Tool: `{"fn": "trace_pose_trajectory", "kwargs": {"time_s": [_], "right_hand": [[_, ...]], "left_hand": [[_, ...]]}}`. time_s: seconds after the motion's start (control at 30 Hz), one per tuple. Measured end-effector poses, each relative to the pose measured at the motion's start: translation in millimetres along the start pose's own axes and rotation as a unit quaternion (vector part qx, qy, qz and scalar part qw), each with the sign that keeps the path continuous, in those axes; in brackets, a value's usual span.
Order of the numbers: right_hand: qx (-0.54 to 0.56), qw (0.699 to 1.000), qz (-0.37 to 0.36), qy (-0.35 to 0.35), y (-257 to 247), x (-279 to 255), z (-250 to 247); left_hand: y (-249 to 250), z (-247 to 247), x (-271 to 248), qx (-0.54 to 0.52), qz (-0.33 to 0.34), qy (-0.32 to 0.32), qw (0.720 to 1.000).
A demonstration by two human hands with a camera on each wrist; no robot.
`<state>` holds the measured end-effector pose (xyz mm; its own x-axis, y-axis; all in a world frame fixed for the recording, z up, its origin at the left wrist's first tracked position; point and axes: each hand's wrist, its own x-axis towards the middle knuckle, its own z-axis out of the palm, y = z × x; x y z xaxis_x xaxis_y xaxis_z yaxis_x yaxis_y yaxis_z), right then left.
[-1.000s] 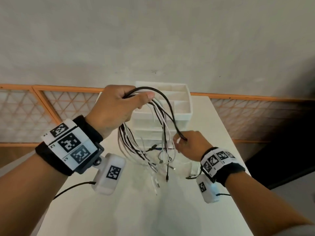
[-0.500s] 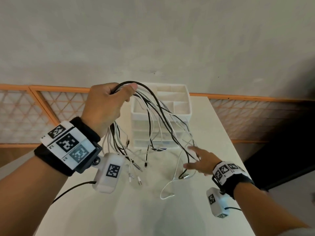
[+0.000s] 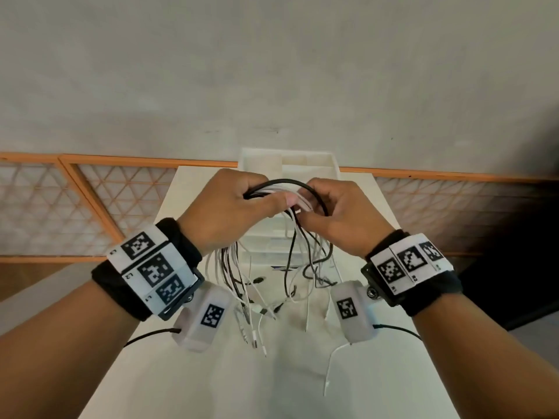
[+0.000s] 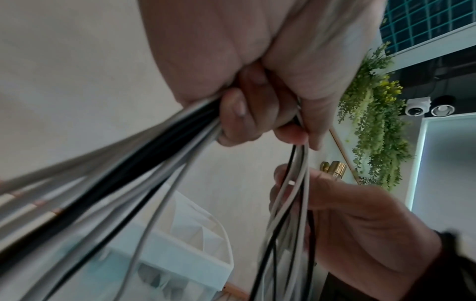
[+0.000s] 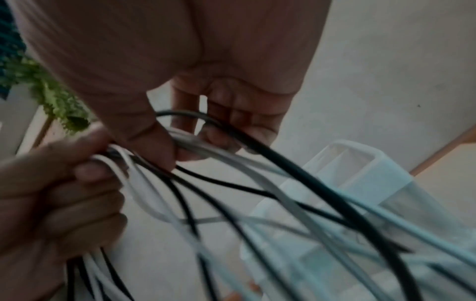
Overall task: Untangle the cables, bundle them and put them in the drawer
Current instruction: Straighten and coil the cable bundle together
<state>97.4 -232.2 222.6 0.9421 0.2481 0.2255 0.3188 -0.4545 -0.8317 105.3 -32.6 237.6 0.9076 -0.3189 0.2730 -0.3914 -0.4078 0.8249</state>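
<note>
A bunch of black and white cables (image 3: 290,195) is looped over at the top and hangs down in front of the white drawer unit (image 3: 302,161). My left hand (image 3: 223,207) grips the top of the loop, fingers curled round the cables (image 4: 154,154). My right hand (image 3: 335,213) holds the same loop just to the right, thumb and fingers pinching some strands (image 5: 195,142). The loose plug ends (image 3: 257,316) dangle above the white table (image 3: 181,373). In the right wrist view the left hand (image 5: 51,193) shows beside the strands.
One white cable end (image 3: 329,370) trails on the table at the right. The drawer unit (image 5: 373,173) stands at the table's far edge, against an orange-framed lattice rail (image 3: 90,192). A green hanging plant (image 4: 373,122) shows in the left wrist view.
My right hand rose from the table and took hold of the top of the bundle beside the left hand. The left hand shifted toward the centre, and the spread strands gathered together.
</note>
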Motion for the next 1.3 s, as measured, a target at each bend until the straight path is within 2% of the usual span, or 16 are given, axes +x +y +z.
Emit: {"fn": "trace_pose_trajectory", "kwargs": {"time_s": [0.07, 0.13, 0.27, 0.47, 0.53, 0.6, 0.67, 0.7, 0.8, 0.87, 0.93, 0.97, 1.03, 1.13, 1.23, 1.3], "right_hand": [[-0.034, 0.999, 0.013, -0.012, 11, 0, 3], [-0.125, 0.991, 0.048, -0.026, 34, -2, 5], [-0.295, 0.940, 0.157, -0.069, 98, -17, 10], [-0.297, 0.904, 0.291, -0.093, 134, -33, 18], [-0.252, 0.916, 0.294, -0.104, 133, -37, 17], [-0.158, 0.954, 0.237, -0.096, 124, -37, 11], [-0.071, 0.984, 0.155, -0.046, 109, -32, 2], [-0.041, 0.990, 0.131, 0.008, 99, -29, -2], [0.005, 0.976, 0.126, 0.177, 81, -22, -22], [-0.082, 0.968, 0.105, 0.213, 79, -26, -34], [-0.259, 0.942, 0.114, 0.178, 90, -35, -35], [-0.332, 0.921, 0.149, 0.141, 101, -41, -31], [-0.388, 0.888, 0.243, 0.051, 132, -55, -17], [-0.366, 0.878, 0.308, -0.023, 172, -75, 2], [-0.332, 0.891, 0.309, -0.021, 180, -74, -1], [-0.255, 0.912, 0.319, 0.021, 170, -64, -12]], "left_hand": [[2, -6, -2, -0.010, 0.010, 0.019, 1.000], [3, -15, 0, -0.045, 0.006, 0.073, 0.996], [-1, -24, 2, -0.052, -0.008, 0.135, 0.990], [-9, -6, -2, -0.047, -0.020, 0.117, 0.992], [-7, -8, 0, -0.035, -0.019, 0.113, 0.993], [-7, -9, 2, -0.004, -0.034, 0.103, 0.994], [-13, -9, 4, 0.038, -0.071, 0.093, 0.992], [-17, -8, 4, 0.055, -0.093, 0.086, 0.990], [-32, -2, 2, 0.065, -0.147, 0.093, 0.983], [-34, -2, 1, 0.023, -0.154, 0.139, 0.978], [-30, -8, 4, -0.019, -0.138, 0.182, 0.973], [-25, -11, 7, -0.026, -0.125, 0.194, 0.973], [-17, -17, 11, -0.044, -0.105, 0.221, 0.969], [-12, -19, 15, -0.052, -0.097, 0.233, 0.966], [-16, -15, 13, -0.023, -0.100, 0.214, 0.971], [-22, -13, 12, 0.005, -0.110, 0.198, 0.974]]}}
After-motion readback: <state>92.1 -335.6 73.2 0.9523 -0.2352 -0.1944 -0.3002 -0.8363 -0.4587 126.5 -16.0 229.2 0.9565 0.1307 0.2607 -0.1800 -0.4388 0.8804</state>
